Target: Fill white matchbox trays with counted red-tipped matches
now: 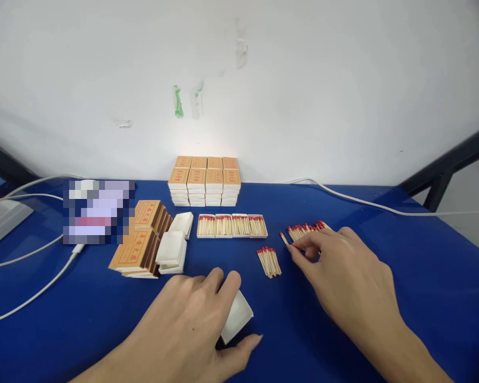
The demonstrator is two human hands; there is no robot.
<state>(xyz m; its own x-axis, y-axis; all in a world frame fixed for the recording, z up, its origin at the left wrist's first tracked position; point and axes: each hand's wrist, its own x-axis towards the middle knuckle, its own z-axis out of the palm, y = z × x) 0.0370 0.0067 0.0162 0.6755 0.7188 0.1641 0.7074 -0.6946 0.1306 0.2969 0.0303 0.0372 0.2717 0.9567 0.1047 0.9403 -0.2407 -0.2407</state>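
Note:
My left hand point(195, 319) is curled round a white matchbox tray point(237, 316), its thumb standing away from the tray; the fingertips are partly hidden. Between thumb and forefinger my right hand point(347, 271) pinches a match point(283, 238) with a red head. A loose heap of matches point(303, 230) lies behind and partly under that hand. Between the two hands a small bunch of matches point(269, 262) rests on the blue table. Farther back, several trays filled with matches point(232, 226) stand side by side in a row.
Empty white trays point(171, 248) lie beside stacked orange matchbox sleeves point(138, 244) on the left. Closed matchboxes point(205, 181) are stacked against the wall. White cables point(43, 287) run along the left, and another cable point(355, 199) crosses the back right. A blurred-out object point(99, 213) sits at left.

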